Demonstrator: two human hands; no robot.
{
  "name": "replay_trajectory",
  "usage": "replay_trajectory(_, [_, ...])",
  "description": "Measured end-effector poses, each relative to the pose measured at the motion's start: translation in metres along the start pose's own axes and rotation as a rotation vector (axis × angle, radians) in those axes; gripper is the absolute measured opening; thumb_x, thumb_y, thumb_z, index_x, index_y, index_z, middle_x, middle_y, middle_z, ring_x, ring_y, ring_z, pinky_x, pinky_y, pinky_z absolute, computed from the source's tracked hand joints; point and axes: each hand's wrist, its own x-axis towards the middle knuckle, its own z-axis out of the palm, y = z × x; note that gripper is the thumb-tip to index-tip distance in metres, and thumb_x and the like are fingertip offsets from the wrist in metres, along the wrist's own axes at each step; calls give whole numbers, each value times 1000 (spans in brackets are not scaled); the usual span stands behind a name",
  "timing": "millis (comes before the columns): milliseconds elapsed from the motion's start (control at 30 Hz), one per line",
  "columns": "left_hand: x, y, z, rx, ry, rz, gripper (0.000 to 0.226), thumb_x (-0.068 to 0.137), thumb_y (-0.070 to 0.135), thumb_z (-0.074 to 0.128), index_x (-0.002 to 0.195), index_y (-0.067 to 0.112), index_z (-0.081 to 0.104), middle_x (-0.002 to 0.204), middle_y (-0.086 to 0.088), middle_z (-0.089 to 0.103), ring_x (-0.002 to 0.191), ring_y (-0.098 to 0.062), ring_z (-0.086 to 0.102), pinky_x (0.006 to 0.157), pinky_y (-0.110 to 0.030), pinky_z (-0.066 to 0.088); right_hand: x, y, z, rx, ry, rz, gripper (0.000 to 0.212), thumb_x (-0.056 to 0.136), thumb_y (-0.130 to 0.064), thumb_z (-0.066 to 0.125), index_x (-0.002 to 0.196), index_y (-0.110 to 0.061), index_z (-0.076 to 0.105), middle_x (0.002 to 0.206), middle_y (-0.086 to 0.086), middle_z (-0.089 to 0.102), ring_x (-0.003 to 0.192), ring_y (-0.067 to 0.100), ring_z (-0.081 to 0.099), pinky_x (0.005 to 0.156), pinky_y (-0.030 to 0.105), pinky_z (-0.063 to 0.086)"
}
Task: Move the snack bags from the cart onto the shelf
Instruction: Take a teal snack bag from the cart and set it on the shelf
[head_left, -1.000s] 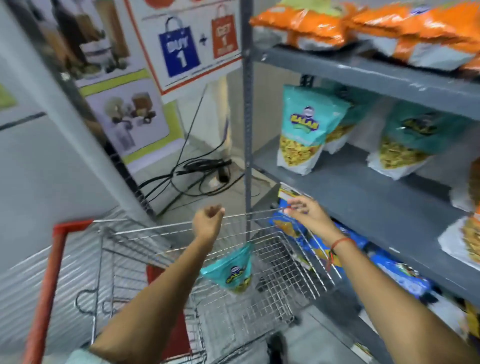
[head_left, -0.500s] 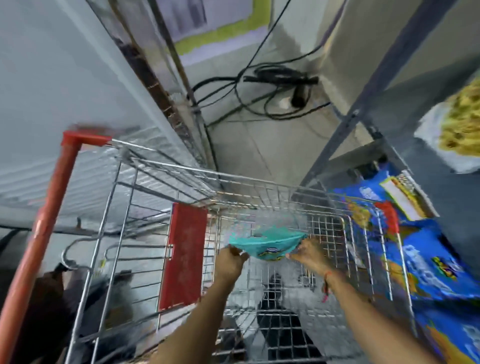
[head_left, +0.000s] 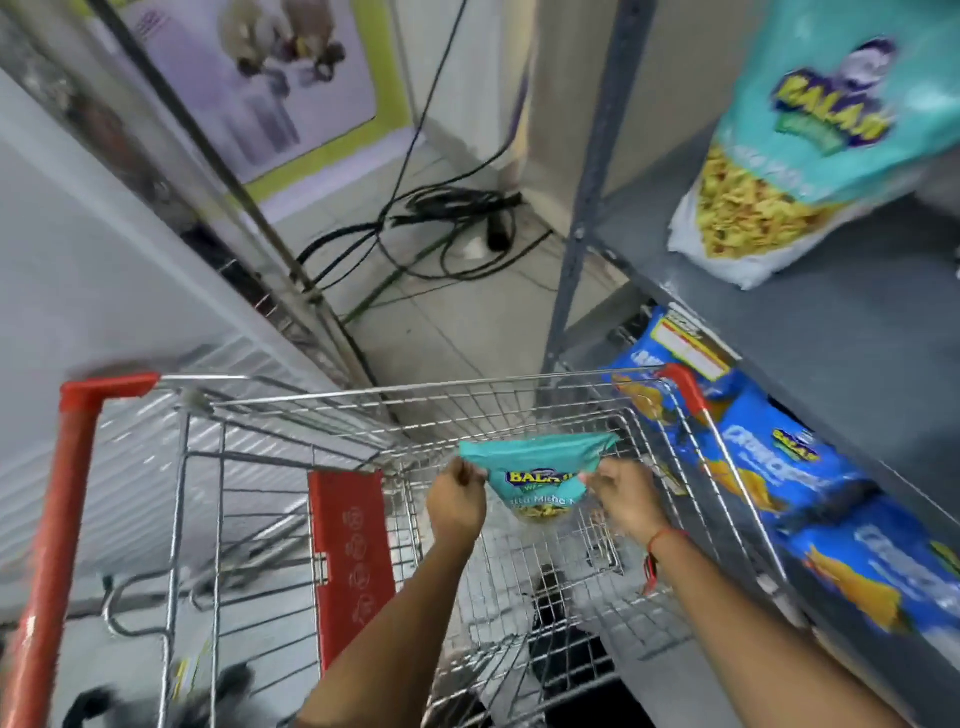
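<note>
A small teal snack bag hangs inside the wire cart, held by its top edge. My left hand pinches its left corner and my right hand pinches its right corner. The grey metal shelf stands to the right of the cart. A larger teal snack bag stands on its middle level. Blue snack bags lie on the level below, beside the cart's right side.
The cart has a red handle at the left and a red flap in its child seat. Black cables lie coiled on the tiled floor ahead. A white cabinet wall runs along the left. A shelf post rises just beyond the cart.
One second ago my left hand alone held the bag above the cart. Now both hands hold its top corners, the bag hangs upright with its label showing, and the view has tilted down.
</note>
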Motion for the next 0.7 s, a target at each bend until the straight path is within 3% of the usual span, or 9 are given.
replay_trajectory(67, [-10, 12, -2, -13, -48, 123, 8, 86, 35, 57, 83, 28, 58, 92, 0, 73, 90, -25, 68, 85, -48, 56, -27, -11, -19, 5, 113, -22, 47, 83, -12, 66, 46, -24, 38, 48, -11, 38, 47, 6, 37, 49, 20, 34])
replay_trajectory(200, [-57, 66, -16, -81, -132, 369, 14, 91, 29, 53, 96, 19, 61, 97, -3, 70, 90, -24, 64, 82, -38, 51, -89, -36, -54, -44, 370, -67, 39, 83, -16, 67, 51, -13, 44, 48, 1, 37, 54, 16, 39, 52, 30, 23])
replay_trajectory(267, [-86, 100, -25, -131, -169, 495, 9, 91, 21, 54, 90, 15, 61, 89, -2, 66, 84, -21, 60, 71, -30, 41, -122, -51, -73, -43, 498, -99, 32, 84, -13, 64, 56, -4, 52, 50, 4, 43, 52, 23, 42, 50, 27, 23])
replay_trajectory(333, [-113, 133, -34, -128, -192, 602, 8, 88, 14, 58, 88, 11, 65, 81, -4, 64, 77, -17, 55, 66, -23, 34, -151, -64, -95, -48, 600, -111, 29, 86, -16, 60, 64, 1, 54, 54, 11, 54, 58, 26, 50, 55, 30, 35])
replay_trajectory(467, [-159, 196, -41, -153, -297, 797, 6, 79, 17, 64, 74, 15, 68, 81, -16, 75, 71, -18, 62, 70, -35, 48, -219, -98, -153, -95, 806, -144, 32, 89, -25, 52, 73, 2, 56, 67, 23, 64, 65, 33, 58, 63, 47, 44])
replay_trajectory(567, [-212, 247, -48, -253, -408, 882, 7, 74, 24, 67, 71, 18, 67, 65, -7, 69, 54, -4, 58, 67, -27, 53, -274, -133, -199, -161, 974, -209, 32, 90, -20, 53, 66, 2, 51, 64, 24, 60, 62, 33, 54, 60, 44, 38])
replay_trajectory(633, [-247, 281, -54, -297, -484, 904, 5, 77, 19, 70, 72, 17, 69, 59, -2, 63, 41, 5, 51, 61, -23, 47, -308, -154, -229, -187, 1063, -207, 31, 90, -17, 54, 65, 2, 51, 65, 25, 59, 63, 28, 52, 60, 41, 33])
replay_trajectory(700, [-276, 311, -53, -360, -593, 904, 12, 73, 17, 72, 61, 17, 69, 56, -9, 66, 41, -6, 51, 60, -29, 43, -343, -174, -253, -213, 1130, -201, 30, 89, -21, 51, 71, 1, 56, 72, 23, 64, 69, 30, 57, 62, 41, 36])
